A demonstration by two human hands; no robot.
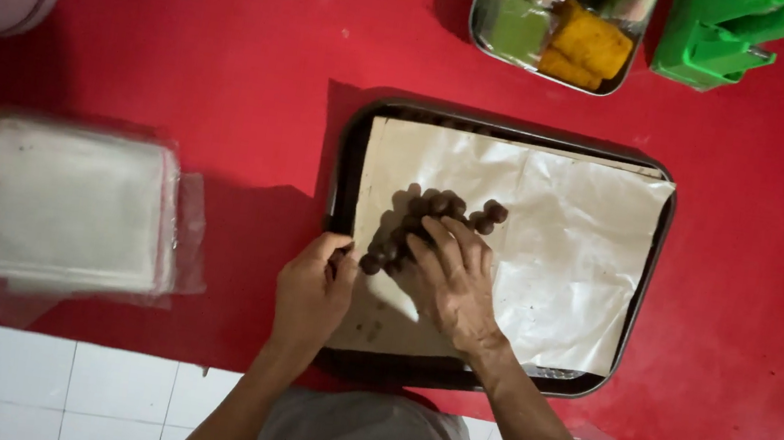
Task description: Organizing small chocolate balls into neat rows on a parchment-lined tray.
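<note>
1. Red counter [232, 58] filling the view; white tiled floor [37, 385] beyond its near edge.
2. Dark tray [656, 245] near the near edge, lined with pale paper [569, 253].
3. Bagged stack of white sheets [61, 207] at the left; steel tin with yellow and green blocks [483, 30] and green plastic tool [729, 37] along the far edge.
4. Right hand [450, 278] spread flat, palm down, over brown balls [434, 210] clustered on the paper's left half; grip unclear.
5. Left hand [310, 290] curled at the tray's left rim, apparently pinching one ball.
6. Judged: gathering or sorting balls; gentle fingertip pickup called for.

Both hands [450, 278] — brown balls [433, 217] — tray [652, 274].
</note>
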